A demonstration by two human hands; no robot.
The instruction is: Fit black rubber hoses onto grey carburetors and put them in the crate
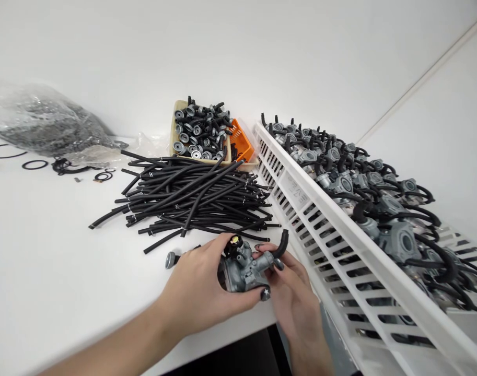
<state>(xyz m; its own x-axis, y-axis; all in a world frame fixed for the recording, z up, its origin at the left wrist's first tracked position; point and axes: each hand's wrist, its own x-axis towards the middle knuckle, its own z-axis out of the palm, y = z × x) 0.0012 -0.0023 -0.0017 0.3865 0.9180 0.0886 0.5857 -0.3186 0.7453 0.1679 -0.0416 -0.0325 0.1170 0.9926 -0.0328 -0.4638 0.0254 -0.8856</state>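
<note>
A grey metal carburetor (242, 270) is held just above the table's front edge. My left hand (197, 284) wraps round its body from the left, thumb along the near side. On the other side my right hand (291, 290) is closed on the carburetor's cap end, where a bent black rubber boot (281, 244) sticks up. Some of the right fingers are hidden behind the metal body. Just left of my left hand lies a loose cap with a black rubber boot (171, 259), partly covered by the hand. Beyond both hands spreads a pile of black rubber hoses (191, 193).
A white slotted crate (301, 193) full of carburetors (393, 240) stands close on the right. Behind the hoses are a cream bin (172, 128) of caps and an orange basket (240, 138). Plastic bags (46, 122) and black rings (35, 164) lie at left.
</note>
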